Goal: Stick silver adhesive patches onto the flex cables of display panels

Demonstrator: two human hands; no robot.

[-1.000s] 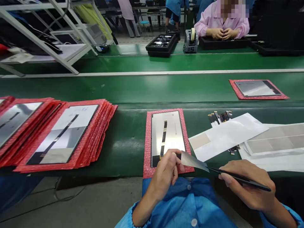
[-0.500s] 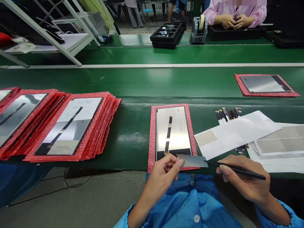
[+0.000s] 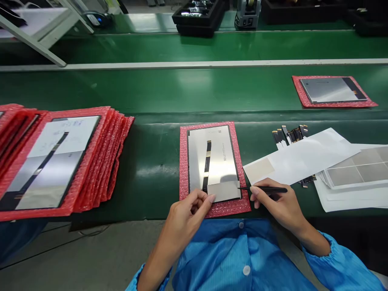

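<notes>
Grey film patch (image 3: 223, 190): lying on the panel's (image 3: 212, 157) near end, on red bubble wrap (image 3: 184, 161)
Left hand (image 3: 188, 210): fingers pinching the patch's corner
Right hand (image 3: 277, 204): fingers gripping black tweezers (image 3: 263, 188), tip touching the patch's edge

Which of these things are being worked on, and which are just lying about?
In hand:
left hand
right hand
grey sheet
black tweezers
panel
red mat

Lying about:
red stack
white papers
far panel
black trays
</notes>
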